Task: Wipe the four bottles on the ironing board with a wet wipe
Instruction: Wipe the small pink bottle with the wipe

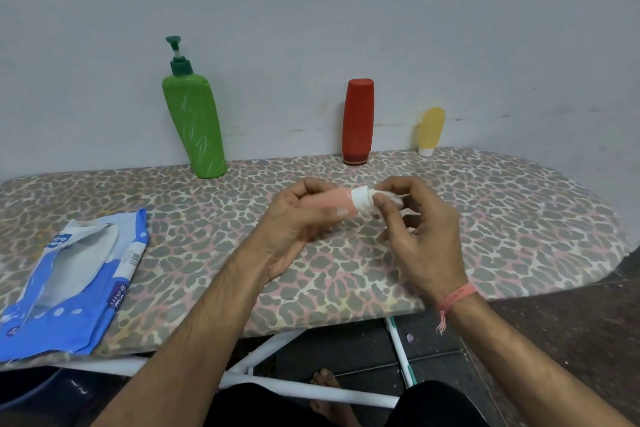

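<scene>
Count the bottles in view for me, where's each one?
4. Green pump bottle, red bottle and yellow bottle stand along the wall on the board. The pink bottle is in the left hand. None seem hidden.

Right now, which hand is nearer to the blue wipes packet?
The left. The left hand holds the pink bottle mid-board, to the right of the wipes packet; the right hand, rubbing the wet wipe on the bottle's cap, is farther right.
</scene>
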